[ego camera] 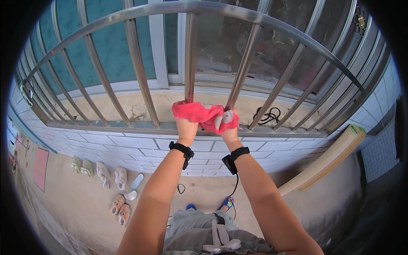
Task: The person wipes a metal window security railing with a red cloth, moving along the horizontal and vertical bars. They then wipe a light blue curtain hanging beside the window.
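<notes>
A red cloth with pale grey patches [210,116] stretches between my two hands at the foot of a metal window grille. My left hand [186,126] is wrapped in its left end, against the lower part of one upright bar [191,63]. My right hand [231,130] has the other end around the base of the neighbouring bar [244,70]. The cloth hides most of the fingers. Both wrists wear black straps with small devices, and a cable hangs from the right one.
Behind the bars are a sliding window and a sill with a coiled black cord [267,115]. Below runs a white tiled wall [140,143]. Several slippers [120,178] lie on the floor at left. Long pale boards [325,159] lean at right. A curved rail [159,9] crosses above.
</notes>
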A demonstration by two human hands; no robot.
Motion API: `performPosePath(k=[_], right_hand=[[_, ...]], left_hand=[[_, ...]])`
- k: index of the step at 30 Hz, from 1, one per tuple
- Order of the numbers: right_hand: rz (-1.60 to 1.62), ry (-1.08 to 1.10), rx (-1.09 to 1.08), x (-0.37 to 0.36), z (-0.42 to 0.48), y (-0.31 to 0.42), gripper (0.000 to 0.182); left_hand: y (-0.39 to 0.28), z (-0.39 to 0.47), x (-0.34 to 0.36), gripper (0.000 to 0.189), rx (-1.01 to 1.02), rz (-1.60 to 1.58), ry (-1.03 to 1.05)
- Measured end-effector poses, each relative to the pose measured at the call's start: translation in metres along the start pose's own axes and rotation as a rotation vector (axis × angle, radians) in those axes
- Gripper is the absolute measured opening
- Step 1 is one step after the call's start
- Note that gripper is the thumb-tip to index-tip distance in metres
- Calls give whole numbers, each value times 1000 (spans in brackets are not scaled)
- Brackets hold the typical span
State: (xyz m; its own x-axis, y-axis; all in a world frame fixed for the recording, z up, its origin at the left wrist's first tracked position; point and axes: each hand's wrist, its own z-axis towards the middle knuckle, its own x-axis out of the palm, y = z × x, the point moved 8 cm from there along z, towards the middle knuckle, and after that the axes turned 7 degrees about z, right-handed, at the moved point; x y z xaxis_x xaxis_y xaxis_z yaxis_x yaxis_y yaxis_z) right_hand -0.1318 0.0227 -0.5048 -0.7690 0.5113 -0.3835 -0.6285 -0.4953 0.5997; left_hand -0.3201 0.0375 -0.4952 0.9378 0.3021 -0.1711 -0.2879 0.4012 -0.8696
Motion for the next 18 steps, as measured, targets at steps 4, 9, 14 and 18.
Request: performPosePath(k=[4,9,14,18], right_hand=[[13,71,42,6,-8,-9,23],[114,128,98,6,-17,-25,30],[233,85,91,-1,-31,-14,50],[195,143,130,-5,-31,-15,53]], left_hand=[[14,-8,-2,26,41,119,-29],[8,-14,4,19,-83,-22,133],[5,-26,-7,22,243,174,63],[21,-32,-10,24,236,163,28]])
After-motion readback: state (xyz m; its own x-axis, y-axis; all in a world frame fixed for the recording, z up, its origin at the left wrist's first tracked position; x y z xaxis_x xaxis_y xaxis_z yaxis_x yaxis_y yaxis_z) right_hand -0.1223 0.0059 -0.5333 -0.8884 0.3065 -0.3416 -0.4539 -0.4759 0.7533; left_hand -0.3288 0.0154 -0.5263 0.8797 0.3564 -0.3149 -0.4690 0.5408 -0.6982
